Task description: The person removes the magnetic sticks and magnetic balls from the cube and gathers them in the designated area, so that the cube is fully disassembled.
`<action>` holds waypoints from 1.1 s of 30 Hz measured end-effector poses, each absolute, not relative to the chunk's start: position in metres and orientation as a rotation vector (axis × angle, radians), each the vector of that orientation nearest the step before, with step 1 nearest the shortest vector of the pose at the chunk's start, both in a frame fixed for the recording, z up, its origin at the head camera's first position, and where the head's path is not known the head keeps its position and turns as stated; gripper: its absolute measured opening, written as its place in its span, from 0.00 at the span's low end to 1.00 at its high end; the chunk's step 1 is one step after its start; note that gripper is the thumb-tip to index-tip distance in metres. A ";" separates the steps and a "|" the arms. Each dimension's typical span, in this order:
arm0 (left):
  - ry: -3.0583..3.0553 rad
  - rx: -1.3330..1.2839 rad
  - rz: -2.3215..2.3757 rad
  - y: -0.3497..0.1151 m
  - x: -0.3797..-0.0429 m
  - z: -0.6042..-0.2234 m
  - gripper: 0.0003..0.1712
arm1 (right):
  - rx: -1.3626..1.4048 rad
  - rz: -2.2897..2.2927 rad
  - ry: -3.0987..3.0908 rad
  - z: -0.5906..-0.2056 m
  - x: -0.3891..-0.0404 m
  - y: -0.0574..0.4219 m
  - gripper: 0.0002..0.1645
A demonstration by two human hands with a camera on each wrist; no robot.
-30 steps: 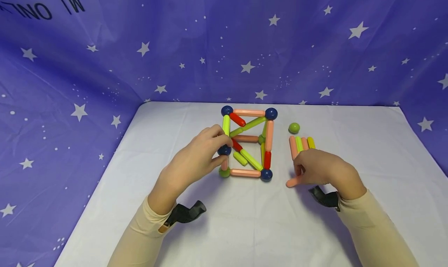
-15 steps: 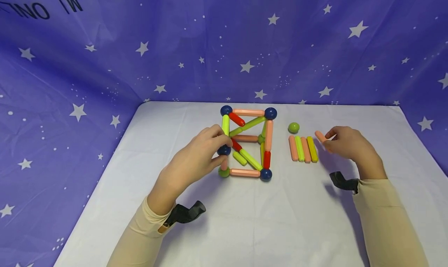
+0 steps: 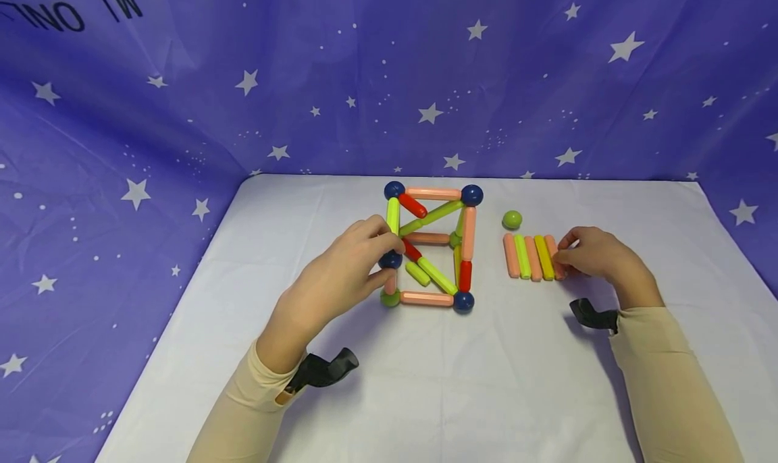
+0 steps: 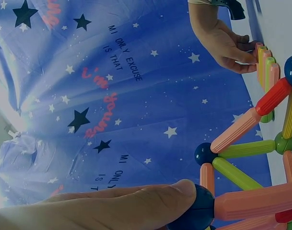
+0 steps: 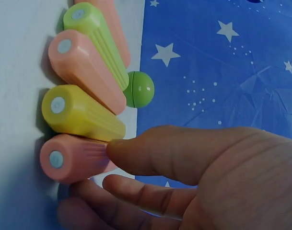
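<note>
My left hand (image 3: 346,267) pinches a dark blue ball (image 3: 390,259) at the left side of a frame built from magnetic rods and balls. Pink, green and red rods join blue and green balls there; a red rod (image 3: 412,206) slants off the far left ball. To the right, my right hand (image 3: 598,254) pinches a pink magnetic rod (image 5: 74,158) at the right end of a row. In the right wrist view the thumb lies on this rod, which sits against a yellow rod (image 5: 78,112). The row also has a light green rod (image 3: 522,257) and further pink rods.
A loose green ball (image 3: 512,220) lies just beyond the row of rods. Inside the frame a short light green rod (image 3: 417,274) rests on the white tabletop (image 3: 437,382). A purple star-patterned cloth (image 3: 425,78) hangs behind and at the left.
My right hand has carried the pink rod from the front of the row, round to the right, and down beside the yellow rod. The left hand has stayed on the blue ball.
</note>
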State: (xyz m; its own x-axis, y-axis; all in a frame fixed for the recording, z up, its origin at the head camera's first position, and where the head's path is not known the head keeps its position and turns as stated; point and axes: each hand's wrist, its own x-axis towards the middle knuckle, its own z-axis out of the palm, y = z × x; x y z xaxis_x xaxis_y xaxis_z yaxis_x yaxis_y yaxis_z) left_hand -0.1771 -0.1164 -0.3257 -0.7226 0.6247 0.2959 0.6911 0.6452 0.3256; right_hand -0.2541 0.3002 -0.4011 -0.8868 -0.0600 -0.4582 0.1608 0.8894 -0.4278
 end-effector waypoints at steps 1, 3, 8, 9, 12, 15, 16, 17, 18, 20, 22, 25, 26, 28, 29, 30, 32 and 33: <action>-2.707 -1.087 -0.633 -0.116 -0.177 -0.326 0.15 | 0.067 -0.639 2.583 -0.401 -0.254 0.299 0.26; -2.712 -1.080 -0.628 -0.117 -0.177 -0.326 0.16 | 0.059 -0.639 2.579 -0.401 -0.254 0.298 0.26; -2.714 -1.074 -0.627 -0.117 -0.176 -0.326 0.15 | 0.037 -0.619 2.582 -0.403 -0.254 0.298 0.26; -2.714 -1.073 -0.630 -0.117 -0.176 -0.326 0.15 | 0.036 -0.613 2.583 -0.403 -0.254 0.298 0.26; -2.713 -1.069 -0.633 -0.117 -0.176 -0.326 0.15 | 0.049 -0.604 2.584 -0.402 -0.254 0.298 0.26; -2.710 -1.070 -0.634 -0.116 -0.176 -0.325 0.15 | 0.080 -0.603 2.587 -0.400 -0.254 0.298 0.27; -2.710 -1.070 -0.634 -0.116 -0.176 -0.325 0.15 | 0.088 -0.602 2.592 -0.399 -0.254 0.298 0.28; -2.710 -1.071 -0.636 -0.116 -0.176 -0.326 0.15 | 0.089 -0.598 2.600 -0.398 -0.253 0.298 0.28; -2.711 -1.071 -0.635 -0.116 -0.176 -0.325 0.15 | 0.086 -0.595 2.608 -0.396 -0.253 0.298 0.28; -2.711 -1.072 -0.635 -0.116 -0.176 -0.325 0.15 | 0.070 -0.592 2.624 -0.393 -0.251 0.298 0.29; -2.714 -1.070 -0.630 -0.116 -0.176 -0.325 0.15 | 0.044 -0.587 2.645 -0.390 -0.250 0.297 0.29; -2.718 -1.068 -0.625 -0.116 -0.176 -0.325 0.15 | 0.004 -0.590 2.673 -0.386 -0.249 0.294 0.29; -2.718 -1.068 -0.625 -0.116 -0.176 -0.325 0.15 | -0.007 -0.594 2.679 -0.385 -0.248 0.293 0.29; -2.717 -1.073 -0.627 -0.116 -0.176 -0.325 0.15 | -0.036 -0.607 2.697 -0.382 -0.246 0.289 0.27; -2.717 -1.074 -0.628 -0.116 -0.176 -0.325 0.15 | -0.052 -0.615 2.706 -0.381 -0.245 0.287 0.26; -2.715 -1.075 -0.631 -0.116 -0.177 -0.326 0.15 | -0.064 -0.624 2.713 -0.380 -0.244 0.285 0.26; -2.708 -1.082 -0.637 -0.116 -0.177 -0.326 0.15 | -0.098 -0.644 2.732 -0.377 -0.243 0.282 0.26; -2.706 -1.083 -0.639 -0.116 -0.177 -0.326 0.15 | -0.114 -0.651 2.744 -0.376 -0.242 0.280 0.26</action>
